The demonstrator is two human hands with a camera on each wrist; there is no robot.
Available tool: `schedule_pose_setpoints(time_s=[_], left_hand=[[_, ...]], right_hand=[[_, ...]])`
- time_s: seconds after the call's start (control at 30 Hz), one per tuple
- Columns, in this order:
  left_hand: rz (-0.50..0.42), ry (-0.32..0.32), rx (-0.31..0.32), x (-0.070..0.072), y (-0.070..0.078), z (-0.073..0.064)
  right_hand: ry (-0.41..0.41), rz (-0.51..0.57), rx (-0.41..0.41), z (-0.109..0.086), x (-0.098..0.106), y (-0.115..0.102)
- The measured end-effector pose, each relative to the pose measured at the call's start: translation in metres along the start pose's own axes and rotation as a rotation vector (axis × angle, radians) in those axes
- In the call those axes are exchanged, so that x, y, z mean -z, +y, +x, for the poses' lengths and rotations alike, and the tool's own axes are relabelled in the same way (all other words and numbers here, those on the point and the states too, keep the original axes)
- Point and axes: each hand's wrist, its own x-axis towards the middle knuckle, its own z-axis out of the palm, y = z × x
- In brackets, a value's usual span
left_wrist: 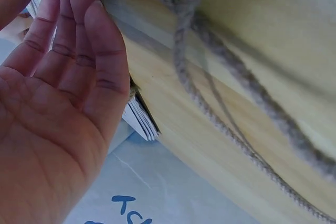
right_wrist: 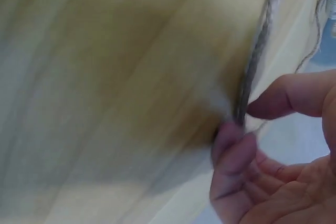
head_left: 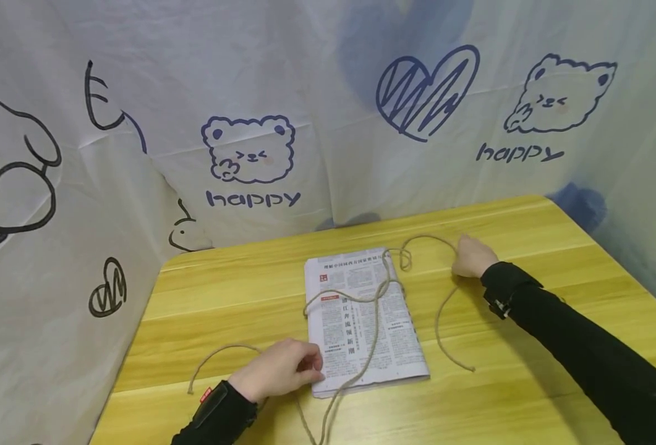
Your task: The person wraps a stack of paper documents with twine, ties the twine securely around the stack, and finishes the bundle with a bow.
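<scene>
A folded stack of newspaper (head_left: 397, 349) lies flat on the table, with a thin tan rope (head_left: 376, 321) running across and along its top. The rope crosses itself near the stack's upper right part. At the right, away from the paper, my right hand (head_left: 473, 256) pinches the rope; the right wrist view shows the rope (right_wrist: 260, 45) between thumb and fingertips. My left hand (head_left: 283, 369) is at the lower left corner of the newspaper, fingertips right at its edge. Its fingers look loosely extended in the left wrist view, beside the page edges (left_wrist: 140, 119).
One loose rope end (head_left: 461, 364) curves over the table right of the newspaper, another (head_left: 191, 386) lies left of my left hand. Rope also hangs toward the near side. The yellow wood-grain table (head_left: 211, 296) is backed by a white curtain (head_left: 350, 167) with drawings.
</scene>
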Motion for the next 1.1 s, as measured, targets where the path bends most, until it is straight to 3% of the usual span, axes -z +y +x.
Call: schedule_pose_setpoints(time_s=[0.17,0.3,0.43,0.67,0.77,0.83,0.93,1.0,1.1], left_hand=[[-0.010,-0.002,0.005,-0.001,-0.002,-0.001],[-0.019,-0.005,0.009,-0.001,-0.003,-0.002],[-0.032,-0.011,0.013,-0.001,-0.004,-0.002],[-0.048,-0.017,0.019,-0.002,-0.004,-0.003],[-0.048,-0.015,0.019,-0.002,-0.005,-0.003],[-0.044,-0.013,0.018,-0.003,-0.006,-0.003],[-0.046,-0.015,0.017,-0.003,-0.006,-0.003],[-0.052,-0.018,0.017,-0.003,-0.006,-0.003],[-0.062,-0.021,0.021,-0.003,-0.006,-0.004]], right_hand=[[0.004,0.044,0.030,0.001,0.000,0.004],[-0.008,0.220,0.067,0.004,0.006,-0.007],[0.028,0.441,0.113,0.010,0.017,-0.037],[0.129,0.626,0.236,0.019,0.043,-0.107],[0.175,0.792,0.302,0.023,0.054,-0.135],[0.189,0.968,0.330,0.027,0.060,-0.150],[0.148,1.141,0.330,0.029,0.063,-0.163],[0.077,1.119,0.309,0.030,0.057,-0.163],[-0.028,0.895,0.297,0.032,0.041,-0.150]])
